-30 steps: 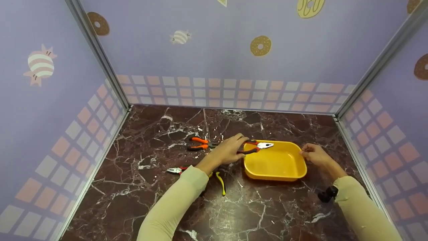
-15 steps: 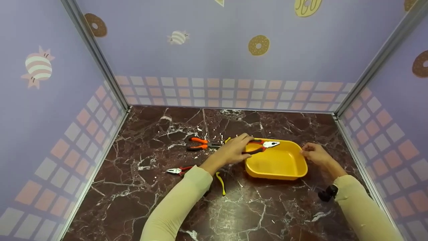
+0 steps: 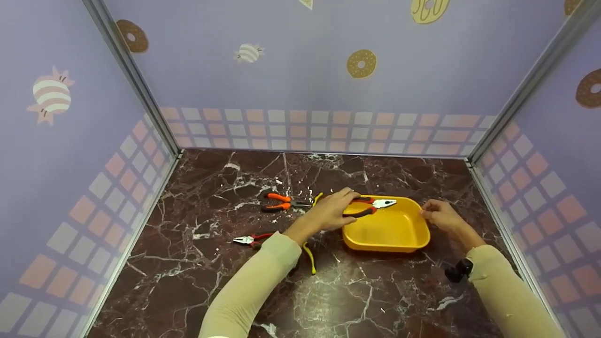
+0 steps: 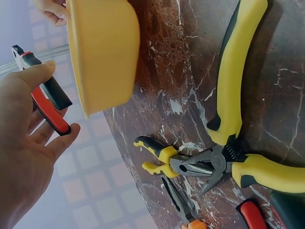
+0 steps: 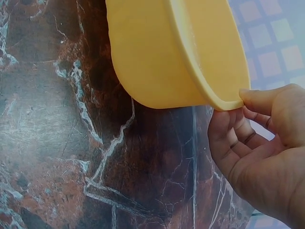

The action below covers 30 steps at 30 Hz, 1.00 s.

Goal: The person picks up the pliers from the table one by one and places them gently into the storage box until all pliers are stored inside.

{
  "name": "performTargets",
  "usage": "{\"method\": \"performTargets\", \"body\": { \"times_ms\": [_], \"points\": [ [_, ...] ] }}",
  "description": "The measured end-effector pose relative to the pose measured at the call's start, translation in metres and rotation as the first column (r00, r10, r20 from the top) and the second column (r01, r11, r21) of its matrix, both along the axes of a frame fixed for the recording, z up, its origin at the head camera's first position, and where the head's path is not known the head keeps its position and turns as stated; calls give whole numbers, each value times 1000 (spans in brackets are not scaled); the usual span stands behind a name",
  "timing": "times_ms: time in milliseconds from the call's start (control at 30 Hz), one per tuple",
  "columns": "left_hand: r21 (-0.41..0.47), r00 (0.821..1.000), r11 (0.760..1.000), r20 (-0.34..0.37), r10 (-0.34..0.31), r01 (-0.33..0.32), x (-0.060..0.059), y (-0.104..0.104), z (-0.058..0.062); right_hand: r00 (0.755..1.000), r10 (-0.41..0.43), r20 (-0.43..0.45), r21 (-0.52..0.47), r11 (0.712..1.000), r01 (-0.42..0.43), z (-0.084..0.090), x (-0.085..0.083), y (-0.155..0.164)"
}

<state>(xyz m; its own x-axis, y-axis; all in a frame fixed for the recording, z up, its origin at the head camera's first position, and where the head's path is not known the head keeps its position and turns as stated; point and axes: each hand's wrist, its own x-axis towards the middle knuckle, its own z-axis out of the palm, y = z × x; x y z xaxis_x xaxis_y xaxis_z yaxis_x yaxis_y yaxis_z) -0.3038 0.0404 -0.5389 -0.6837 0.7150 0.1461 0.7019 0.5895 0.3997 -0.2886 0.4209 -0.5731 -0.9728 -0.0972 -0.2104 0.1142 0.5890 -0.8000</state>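
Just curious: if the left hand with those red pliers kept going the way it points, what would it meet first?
Probably the yellow tray: the left hand holds the red pliers above its near-left rim, nose pointing across it.

On my feed, orange-handled pliers (image 3: 281, 202) lie on the marble tabletop (image 3: 225, 291). Yellow-handled pliers (image 4: 238, 143) sit nearer, small red-handled pliers (image 3: 249, 240) to their left. Pastel walls (image 3: 263, 70) show donuts and candies.

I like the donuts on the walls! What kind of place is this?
Probably a small staged booth, not a real kitchen or workshop. Purple walls printed with donuts and sweets box in a marble tabletop, where only pliers and a yellow tray are laid out.
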Motion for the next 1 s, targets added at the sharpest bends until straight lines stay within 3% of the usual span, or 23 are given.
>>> {"method": "performTargets", "body": {
  "times_ms": [333, 1000],
  "points": [
    [-51, 1000, 999, -3, -12, 12, -1, 5, 3, 1000, 6, 15, -4, 1000, -6, -1, -1, 1],
    [-2, 998, 999, 42, -49, 49, 2, 15, 3, 1000, -4, -4, -42, 999, 4, -3, -2, -1]
  ]
}}
